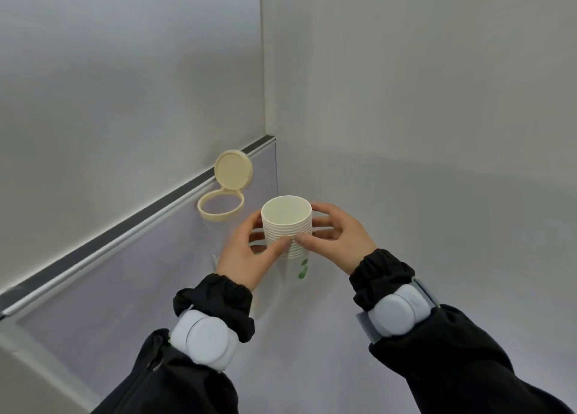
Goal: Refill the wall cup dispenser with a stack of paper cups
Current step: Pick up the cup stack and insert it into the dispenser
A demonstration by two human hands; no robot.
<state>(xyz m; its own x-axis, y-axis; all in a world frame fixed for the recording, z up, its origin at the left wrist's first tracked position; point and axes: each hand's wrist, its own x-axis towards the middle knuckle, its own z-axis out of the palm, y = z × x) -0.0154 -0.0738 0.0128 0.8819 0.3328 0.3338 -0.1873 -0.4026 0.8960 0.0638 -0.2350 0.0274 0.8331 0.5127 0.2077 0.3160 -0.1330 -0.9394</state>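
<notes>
A stack of white paper cups (287, 226) with a green leaf print low on its side is held upright, mouth up, between both hands. My left hand (249, 254) grips its left side and my right hand (337, 238) its right side, thumbs nearly meeting at the front. Just to the left, the wall cup dispenser (221, 207) hangs on a lilac partition: a cream ring with a clear tube below it. Its round cream lid (233, 170) is flipped up against the wall, so the ring stands open. The stack's rim is level with the ring and apart from it.
The lilac partition panel (150, 276) has a dark and silver top rail (131, 226) running diagonally behind the dispenser. Grey walls meet in a corner (268, 101) above the cups. Black sleeves and pale wrist bands fill the lower frame.
</notes>
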